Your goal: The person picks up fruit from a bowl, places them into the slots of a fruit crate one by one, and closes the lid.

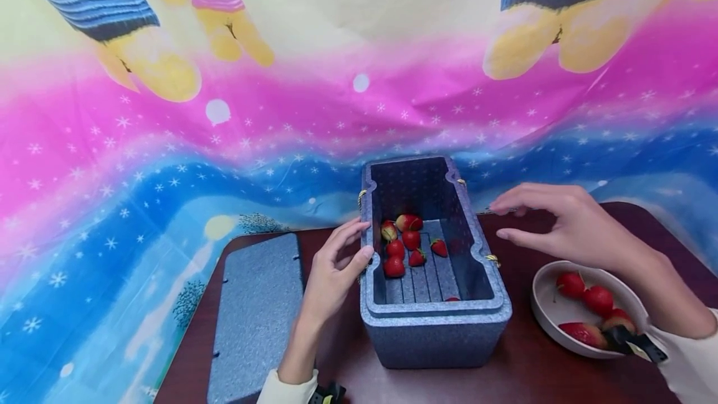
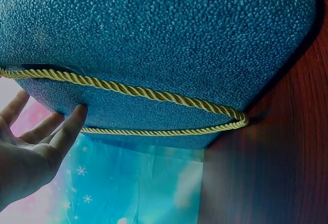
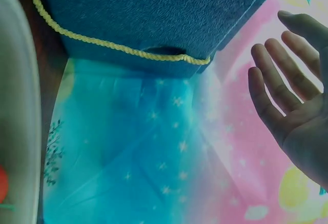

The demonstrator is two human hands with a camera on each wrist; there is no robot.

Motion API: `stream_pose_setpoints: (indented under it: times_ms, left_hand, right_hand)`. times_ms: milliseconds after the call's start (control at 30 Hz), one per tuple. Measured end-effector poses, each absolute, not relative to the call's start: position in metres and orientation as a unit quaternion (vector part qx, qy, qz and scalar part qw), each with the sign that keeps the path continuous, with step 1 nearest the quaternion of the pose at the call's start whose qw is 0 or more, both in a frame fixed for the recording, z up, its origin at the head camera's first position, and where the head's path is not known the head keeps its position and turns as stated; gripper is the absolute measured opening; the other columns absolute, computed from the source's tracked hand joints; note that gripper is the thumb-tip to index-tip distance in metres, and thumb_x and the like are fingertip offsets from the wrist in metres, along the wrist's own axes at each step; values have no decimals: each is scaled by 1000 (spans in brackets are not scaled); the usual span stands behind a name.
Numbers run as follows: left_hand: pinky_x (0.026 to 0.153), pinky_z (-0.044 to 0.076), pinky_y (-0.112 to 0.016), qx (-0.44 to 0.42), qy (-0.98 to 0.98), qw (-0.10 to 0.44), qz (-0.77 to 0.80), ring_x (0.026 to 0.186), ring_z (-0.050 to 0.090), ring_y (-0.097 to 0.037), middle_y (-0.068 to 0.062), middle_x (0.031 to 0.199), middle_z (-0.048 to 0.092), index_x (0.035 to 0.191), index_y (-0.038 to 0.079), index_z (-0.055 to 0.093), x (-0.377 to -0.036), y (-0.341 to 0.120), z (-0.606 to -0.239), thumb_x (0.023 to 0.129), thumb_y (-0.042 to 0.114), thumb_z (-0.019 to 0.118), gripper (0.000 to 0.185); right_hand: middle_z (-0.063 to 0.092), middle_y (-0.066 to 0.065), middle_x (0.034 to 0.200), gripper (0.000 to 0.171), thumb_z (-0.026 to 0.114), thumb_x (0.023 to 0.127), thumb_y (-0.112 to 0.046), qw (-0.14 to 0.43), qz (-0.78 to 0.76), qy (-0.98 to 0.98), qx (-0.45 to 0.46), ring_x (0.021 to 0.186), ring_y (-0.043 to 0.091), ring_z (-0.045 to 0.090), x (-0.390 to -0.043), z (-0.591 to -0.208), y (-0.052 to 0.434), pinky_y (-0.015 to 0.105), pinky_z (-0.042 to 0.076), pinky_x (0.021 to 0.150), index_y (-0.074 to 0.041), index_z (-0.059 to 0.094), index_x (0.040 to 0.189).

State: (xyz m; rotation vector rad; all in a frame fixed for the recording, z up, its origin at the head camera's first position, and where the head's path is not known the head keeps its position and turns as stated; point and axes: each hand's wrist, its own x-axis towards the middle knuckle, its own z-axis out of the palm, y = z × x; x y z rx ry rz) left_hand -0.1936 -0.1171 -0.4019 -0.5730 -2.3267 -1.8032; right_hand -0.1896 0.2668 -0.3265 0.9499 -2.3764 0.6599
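Observation:
A grey foam box (image 1: 434,323) stands uncovered on the table, with several strawberries (image 1: 411,240) on its ribbed floor. My left hand (image 1: 331,279) touches the box's left side near the rim, its fingers extended; the left wrist view shows those fingers (image 2: 69,129) by a gold rope handle (image 2: 154,93). To the right of the box my right hand (image 1: 572,223) hovers, holding nothing, thumb and fingers apart. Under the right forearm a pale round bowl (image 1: 544,304) holds several more strawberries (image 1: 598,299), partly hidden by the wrist strap.
The foam lid (image 1: 258,310) lies flat at the left of the dark wooden table (image 1: 533,379). Behind the table hangs a colourful cloth (image 1: 314,98) with snowflakes and bears, close to the box's far end.

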Motion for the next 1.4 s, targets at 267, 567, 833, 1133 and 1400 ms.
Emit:
stream_pose_setpoints:
  times_ms: [267, 567, 833, 1133, 1400]
  left_hand:
    - [107, 58, -55, -188, -774, 72, -601, 143, 60, -28, -2, 162, 54, 146, 24, 67, -194, -118, -402, 105, 27, 71, 41]
    - [107, 59, -51, -188, -773, 71, -602, 143, 60, -27, -3, 163, 53, 146, 22, 67, -194, -120, -403, 105, 26, 71, 41]
    - [107, 57, -57, -187, -771, 72, -604, 143, 60, -29, -3, 163, 53, 146, 22, 66, -194, -121, -404, 105, 26, 71, 42]
    - [107, 58, -55, -190, -775, 73, -599, 143, 61, -27, -1, 163, 54, 146, 23, 67, -194, -120, -403, 105, 28, 71, 41]
    - [106, 59, -50, -192, -774, 72, -599, 142, 61, -24, 1, 163, 54, 147, 25, 66, -195, -119, -404, 105, 26, 72, 42]
  right_hand:
    - [78, -16, 114, 65, 101, 65, -5, 251, 235, -891, 297, 102, -15, 64, -177, -341, 289, 4, 46, 84, -37, 78, 118]
    - [79, -10, 109, 68, 103, 57, -5, 267, 226, -901, 255, 96, -18, 60, -172, -368, 319, 7, 42, 72, -35, 80, 114]
    - [76, -18, 110, 67, 102, 60, -5, 238, 214, -915, 247, 111, -25, 54, -168, -387, 339, -1, 42, 88, -36, 78, 115]
    - [75, -22, 107, 61, 102, 65, -11, 136, 207, -937, 248, 92, -12, 66, -151, -421, 364, 8, 50, 72, -30, 77, 117]
    - [72, -23, 114, 50, 95, 78, -7, -9, 270, -920, 283, 85, -8, 62, -138, -447, 385, 19, 52, 59, -21, 76, 122]
